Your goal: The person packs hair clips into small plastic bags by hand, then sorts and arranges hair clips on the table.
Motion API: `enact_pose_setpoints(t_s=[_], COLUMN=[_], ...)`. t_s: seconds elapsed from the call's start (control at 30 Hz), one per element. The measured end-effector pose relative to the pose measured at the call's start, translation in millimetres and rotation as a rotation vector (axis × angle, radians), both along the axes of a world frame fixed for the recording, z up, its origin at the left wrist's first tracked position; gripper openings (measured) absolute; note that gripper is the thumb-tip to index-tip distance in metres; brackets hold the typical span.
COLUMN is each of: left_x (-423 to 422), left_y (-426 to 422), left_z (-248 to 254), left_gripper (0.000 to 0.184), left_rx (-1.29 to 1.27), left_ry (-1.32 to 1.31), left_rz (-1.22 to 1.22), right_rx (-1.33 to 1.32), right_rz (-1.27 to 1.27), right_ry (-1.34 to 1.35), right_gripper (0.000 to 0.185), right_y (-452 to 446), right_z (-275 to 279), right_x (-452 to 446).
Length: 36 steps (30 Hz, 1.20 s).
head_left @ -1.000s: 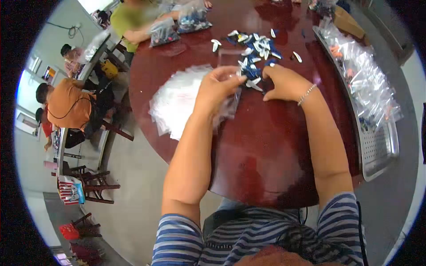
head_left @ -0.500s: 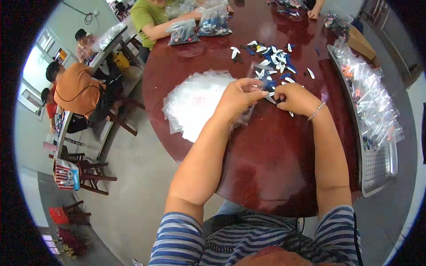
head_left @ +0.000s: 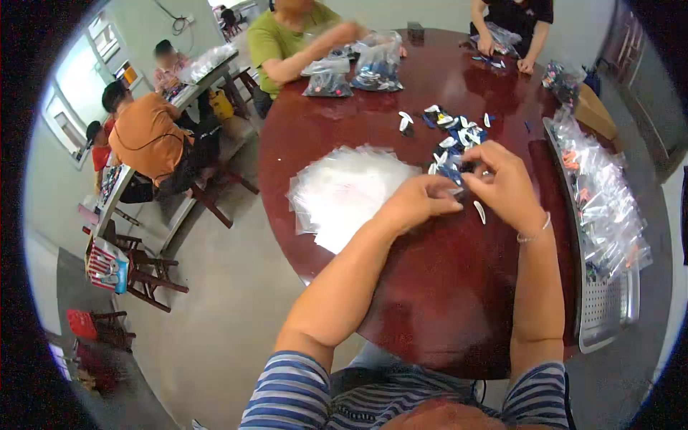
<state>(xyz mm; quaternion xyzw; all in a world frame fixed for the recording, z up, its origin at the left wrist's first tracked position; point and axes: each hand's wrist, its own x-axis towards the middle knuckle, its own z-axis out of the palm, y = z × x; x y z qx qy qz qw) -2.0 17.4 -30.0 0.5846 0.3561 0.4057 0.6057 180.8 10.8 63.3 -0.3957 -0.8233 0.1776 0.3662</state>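
Note:
On the dark red table [head_left: 430, 287] lies a loose pile of small white, blue and black pieces [head_left: 448, 132]. My left hand [head_left: 423, 204] is at the near end of this pile, its thumb and fingers closed on the edge of a small clear bag, which is mostly hidden. Beside it my right hand [head_left: 502, 179] has its thumb and forefinger drawn together over blue pieces; what they hold is too small to make out. A single white piece [head_left: 479, 212] rests just below the hands. Left of them a stack of clear bags [head_left: 344, 193] is fanned out.
A perforated metal tray [head_left: 602, 308] with filled clear bags [head_left: 602, 193] runs along the right edge. Filled bags [head_left: 378, 64] stand near a person in green [head_left: 287, 50]. Another person [head_left: 527, 29] works at the far side. More people sit at a left table.
The view has tilted up, showing more of the far side. My right hand has stayed by the pile, its fingers drawn closer together. The green-clothed person's arm has lifted.

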Motion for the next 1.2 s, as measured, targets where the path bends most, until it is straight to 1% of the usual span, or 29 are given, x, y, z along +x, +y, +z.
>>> enact_pose_setpoints(t_s=[0.03, 0.1, 0.2, 0.23, 0.3, 0.37, 0.4, 0.43, 0.5, 0.53, 0.57, 0.63, 0.7, 0.77, 0.8, 0.93, 1.0, 1.03, 1.1, 1.13, 1.17, 1.2], left_x=[1.5, 1.5, 0.0, 0.0, 2.3, 2.9, 3.9, 3.0, 3.0, 5.4, 5.8, 5.8, 3.8, 1.5, 0.6, -1.0, -2.5, -3.1, -3.5, -6.0, -7.5, -8.8], left_y=[-0.9, -1.3, -5.6, -4.5, 3.3, 4.0, 2.9, 2.4, 3.4, 3.6, 5.5, 6.6, 5.5, 3.3, 3.4, 2.7, 4.0, 6.6, 12.2, 12.0, 11.5, 8.2], left_z=[1.1, 2.0, 8.4, 4.4, -7.9, -6.1, -5.3, -5.2, -5.8, -8.4, -9.6, -10.6, -9.8, -4.8, -3.9, 0.4, 1.0, -0.9, -5.6, -4.1, -3.3, 0.3], left_gripper=[0.036, 0.036, 0.036, 0.034, 0.03, 0.027, 0.029, 0.029, 0.032, 0.03, 0.03, 0.032, 0.035, 0.037, 0.039, 0.037, 0.035, 0.035, 0.03, 0.028, 0.029, 0.032], left_rx=[0.033, -0.063, -0.025, -0.039, 0.045, -0.042, 0.069, 0.074, -0.002, 0.032, 0.037, 0.021, 0.054, -0.004, 0.006, -0.001, 0.02, 0.021, 0.018, 0.027, 0.195, 0.097], left_ry=[0.017, -0.021, 0.004, -0.054, -0.017, 0.014, 0.076, 0.077, -0.063, -0.095, -0.095, -0.078, -0.087, -0.109, -0.076, -0.036, -0.057, -0.06, -0.097, -0.068, 0.09, 0.07], left_rz=[-0.019, -0.07, -0.049, -0.06, -0.044, -0.054, -0.011, 0.007, -0.047, -0.008, 0.004, 0.002, -0.003, -0.02, -0.015, -0.017, 0.012, 0.013, 0.073, 0.101, 0.224, 0.224], right_rx=[0.029, 0.079, 0.169, 0.249, 0.126, 0.133, 0.134, 0.141, 0.101, 0.158, 0.163, 0.067, 0.087, 0.13, 0.096, 0.114, 0.15, 0.15, -0.083, -0.09, -0.112, -0.036], right_rz=[0.031, 0.028, 0.042, 0.084, 0.102, 0.117, 0.105, 0.123, 0.098, 0.105, 0.117, 0.09, 0.101, 0.073, 0.065, 0.046, -0.054, -0.053, -0.151, -0.143, -0.172, -0.083], right_ry=[-0.019, -0.047, -0.17, -0.183, -0.215, -0.196, -0.18, -0.18, -0.165, -0.164, -0.163, -0.141, -0.111, -0.1, -0.083, -0.066, -0.054, -0.057, -0.004, -0.069, -0.085, -0.224], right_gripper=[0.024, 0.024, 0.023, 0.024, 0.024, 0.021, 0.018, 0.018, 0.015, 0.013, 0.013, 0.011, 0.009, 0.009, 0.009, 0.009, 0.01, 0.01, 0.01, 0.014, 0.014, 0.016], right_y=[1.9, 4.1, -0.3, 1.6, 0.5, 0.2, 0.2, -0.1, 0.1, 1.9, 0.7, -4.8, -4.4, -3.8, -0.6, 0.7, -0.7, 0.2, 5.6, 9.4, 10.1, 12.7], right_z=[-2.2, -9.5, -3.3, -5.0, -5.0, -6.5, -6.4, -6.5, -6.4, -10.2, -8.1, -1.0, -3.1, -2.9, -8.1, -8.4, -1.3, 2.0, 4.8, 3.0, 1.2, -0.5], right_x=[-2.8, -6.0, -9.9, -9.1, -9.2, -10.9, -11.6, -12.6, -13.3, -12.5, -14.6, -17.4, -17.3, -16.5, -13.4, -13.7, -10.8, -7.9, 2.7, 10.1, 13.6, 19.2])
